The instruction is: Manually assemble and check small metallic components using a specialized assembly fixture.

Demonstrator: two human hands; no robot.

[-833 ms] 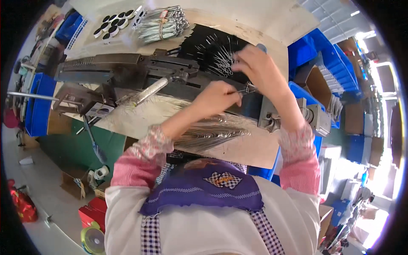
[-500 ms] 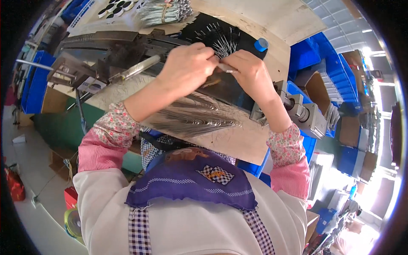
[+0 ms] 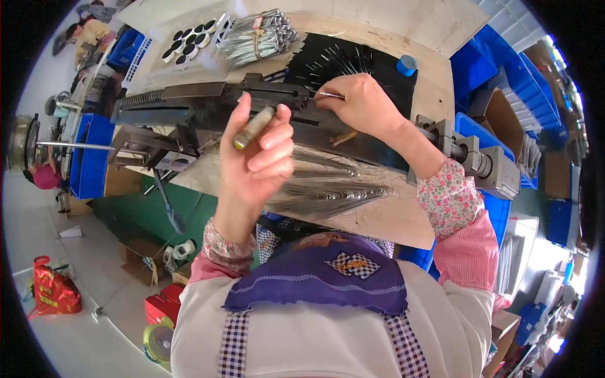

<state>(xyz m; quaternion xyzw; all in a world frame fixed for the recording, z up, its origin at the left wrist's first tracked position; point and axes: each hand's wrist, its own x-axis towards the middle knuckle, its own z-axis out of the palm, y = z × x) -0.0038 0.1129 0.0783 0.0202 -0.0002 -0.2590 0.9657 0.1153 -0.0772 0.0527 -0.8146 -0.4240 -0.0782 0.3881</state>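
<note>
Pinching a thin metal piece point(image 3: 333, 95) over the dark machine point(image 3: 189, 96), the right hand point(image 3: 364, 104) seems to steady it, while the left hand point(image 3: 251, 169) is loosely open around the handle point(image 3: 254, 128), maybe for an easy grip.

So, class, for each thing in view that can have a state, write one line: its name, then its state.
Left hand, partly open at the lever handle
Lever handle, slanted
Right hand, pinched on a thin metal piece
Silvery wire bundle, tied
Long thin wires, fanned out, untied
Red bag, upright
Cardboard box, open
</note>
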